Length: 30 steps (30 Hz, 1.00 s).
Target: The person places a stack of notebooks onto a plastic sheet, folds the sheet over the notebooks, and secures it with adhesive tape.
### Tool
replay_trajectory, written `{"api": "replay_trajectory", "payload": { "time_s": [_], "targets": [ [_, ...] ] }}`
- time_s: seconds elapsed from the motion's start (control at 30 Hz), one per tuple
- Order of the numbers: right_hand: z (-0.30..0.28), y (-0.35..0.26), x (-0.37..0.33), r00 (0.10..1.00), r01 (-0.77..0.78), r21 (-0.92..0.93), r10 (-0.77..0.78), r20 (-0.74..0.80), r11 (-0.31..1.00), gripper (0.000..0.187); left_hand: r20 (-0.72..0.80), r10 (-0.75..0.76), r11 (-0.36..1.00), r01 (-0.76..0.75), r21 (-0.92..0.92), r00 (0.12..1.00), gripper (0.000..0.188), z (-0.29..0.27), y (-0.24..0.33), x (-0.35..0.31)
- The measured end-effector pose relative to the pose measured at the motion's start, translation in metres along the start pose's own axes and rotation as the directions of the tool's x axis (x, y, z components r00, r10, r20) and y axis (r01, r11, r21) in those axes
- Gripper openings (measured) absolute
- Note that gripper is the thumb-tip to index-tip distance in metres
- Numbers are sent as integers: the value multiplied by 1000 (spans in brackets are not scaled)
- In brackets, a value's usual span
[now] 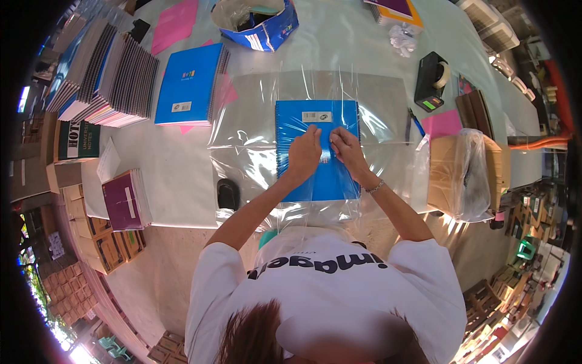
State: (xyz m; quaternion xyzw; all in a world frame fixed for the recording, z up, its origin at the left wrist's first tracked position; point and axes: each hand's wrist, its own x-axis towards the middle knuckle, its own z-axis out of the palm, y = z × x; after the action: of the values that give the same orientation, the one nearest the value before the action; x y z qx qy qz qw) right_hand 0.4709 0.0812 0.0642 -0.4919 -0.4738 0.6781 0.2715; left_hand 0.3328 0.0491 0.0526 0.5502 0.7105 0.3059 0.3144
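At the far left of the pale table (176, 176), a slanting stack of spiral-bound notebooks (115, 79) with grey and blue covers leans in rows. Near it, at the table's left edge, lies a dark green book (79, 141), and nearer still a maroon notebook (124, 200) rests on a pile of brown cardboard boxes (106, 242). Right of the stack, a blue spiral-bound notebook with a small white label (189, 85) lies flat on a pink sheet of paper (227, 92). Another pink sheet (174, 24) lies farther away. A small black oval object (228, 193) sits near the table's near edge.

In the middle, a wide sheet of clear plastic film (248, 145) is spread on the table, and on it lies a bright blue spiral-bound notebook (315, 176) with a white barcode sticker at its far edge. The left hand (305, 151) rests on this notebook's cover, fingers curled and pinching the film against it. Just beside it, the right hand (347, 148), a thin bracelet on its wrist, is likewise closed on the film over the cover; the two hands almost touch.

Far beyond, a blue and white bag (267, 30) stands open. To the right, a blue pen (416, 124) lies on the film's edge, a black tape dispenser (431, 79) stands farther off, and a pink card (442, 124) lies beside a brown cardboard box wrapped in clear plastic (464, 173).
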Motion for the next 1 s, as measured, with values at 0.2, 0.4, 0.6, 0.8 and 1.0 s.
{"api": "replay_trajectory", "payload": {
  "time_s": [0.2, 0.4, 0.6, 0.8, 1.0],
  "targets": [
    [2, 13, 5, 999, 6, 89, -3, -32, 996, 13, 11, -21, 997, 20, 80, 1000, 25, 10, -1, 2],
    [1, 22, 8, 994, 69, -189, -85, -74, 980, 15, 153, 52, 981, -79, 177, 987, 22, 2, -3, 12],
    [-3, 9, 2, 999, -20, 48, 18, 41, 999, 14, 426, 280, 798, -455, 395, 860, 22, -56, -6, 22],
    [-11, 9, 6, 991, -48, 152, 28, 127, 987, 15, 431, 498, 829, -560, 20, 752, 66, -71, -47, 18],
    [-11, -6, -2, 990, -79, 180, 56, 131, 981, 15, 373, 510, 760, -609, 228, 775, 102, -51, -49, 11]
  ]
}}
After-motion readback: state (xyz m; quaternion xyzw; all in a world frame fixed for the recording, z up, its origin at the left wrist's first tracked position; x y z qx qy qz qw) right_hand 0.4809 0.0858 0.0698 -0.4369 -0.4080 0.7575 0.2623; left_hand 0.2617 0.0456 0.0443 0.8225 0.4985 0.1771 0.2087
